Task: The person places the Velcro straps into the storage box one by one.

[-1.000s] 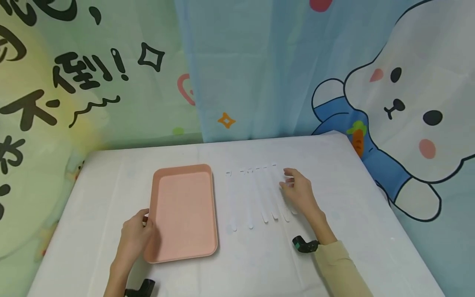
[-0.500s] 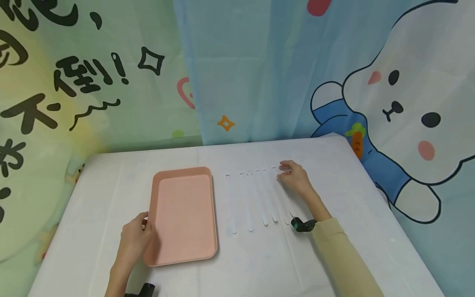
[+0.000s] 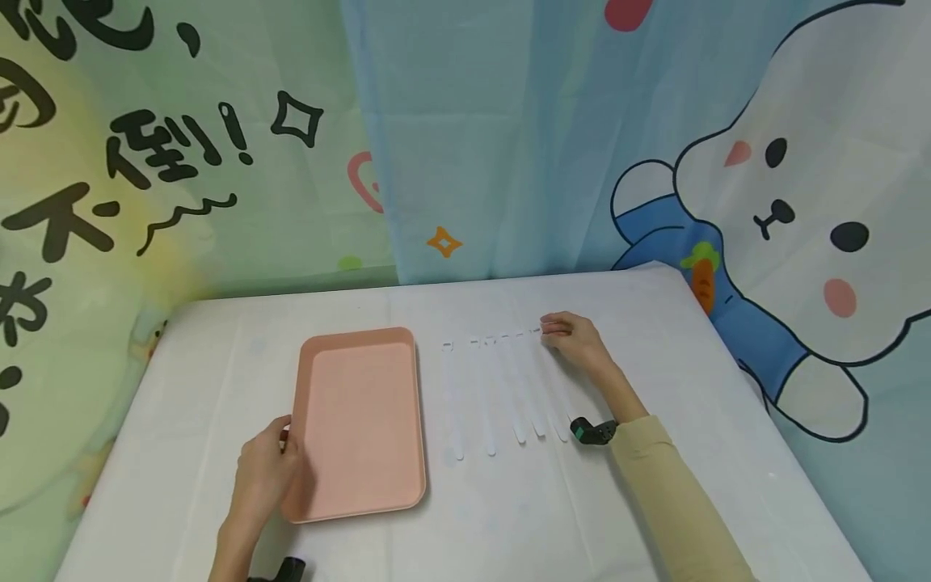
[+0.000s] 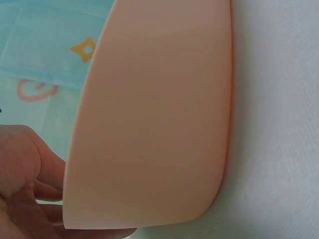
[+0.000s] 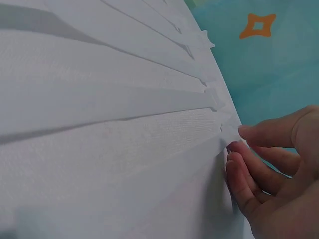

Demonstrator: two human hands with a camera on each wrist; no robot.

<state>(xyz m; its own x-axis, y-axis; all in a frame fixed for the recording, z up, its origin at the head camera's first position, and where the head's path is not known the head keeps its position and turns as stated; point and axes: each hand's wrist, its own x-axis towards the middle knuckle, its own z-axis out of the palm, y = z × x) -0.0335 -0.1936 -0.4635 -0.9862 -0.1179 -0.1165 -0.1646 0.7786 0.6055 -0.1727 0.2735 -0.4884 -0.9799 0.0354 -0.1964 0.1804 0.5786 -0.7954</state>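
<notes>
A pink rectangular tray (image 3: 360,420) lies on the white-covered table, left of the middle. At its left side my left hand (image 3: 263,467) holds the edge; in the left wrist view, fingers (image 4: 47,172) curl at the tray's wall (image 4: 149,124). Several thin, flat white strips (image 3: 487,404) lie side by side to the right of the tray, each with a small notched far end. My right hand (image 3: 576,343) is at the far end of the rightmost strip. In the right wrist view, thumb and fingers pinch the tip of that strip (image 5: 169,172).
A white cloth (image 3: 451,533) covers the table (image 3: 727,485). Behind stands a printed curtain (image 3: 473,145) with a cartoon bear and lettering. Dark devices (image 3: 592,431) are strapped at both wrists.
My right hand has moved a little away from me and to the left, closing its fingers at the rightmost strip's far end. The left hand and tray stay in place.
</notes>
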